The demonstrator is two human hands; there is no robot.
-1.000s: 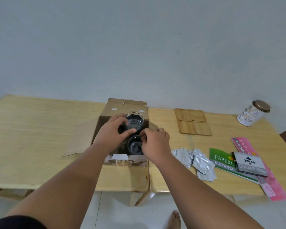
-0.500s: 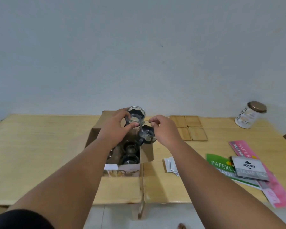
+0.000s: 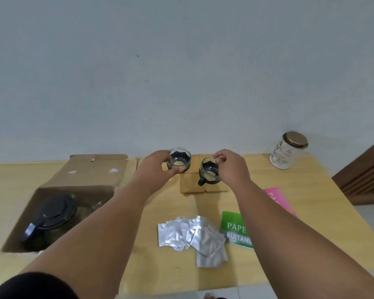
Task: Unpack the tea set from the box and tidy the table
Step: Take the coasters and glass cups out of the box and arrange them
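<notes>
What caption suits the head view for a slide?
Left hand and right hand hold glass cups above wooden coasters.

Looks like a home room, not a lab or shop; plain pale painted wall (image 3: pixel 181 72) behind a light wooden table (image 3: pixel 311 190); household clutter on it: open cardboard box (image 3: pixel 95 175) with a glass teapot (image 3: pixel 52 219) inside, wooden coasters (image 3: pixel 190 187), silver sachets (image 3: pixel 190 236), a lidded jar (image 3: pixel 287 151), green and pink receipt books (image 3: pixel 235 228); tiled floor (image 3: pixel 371 214) at right, a bare toe (image 3: pixel 208 296) at bottom edge; slatted dark wood furniture (image 3: pixel 363 173) at far right.
</notes>
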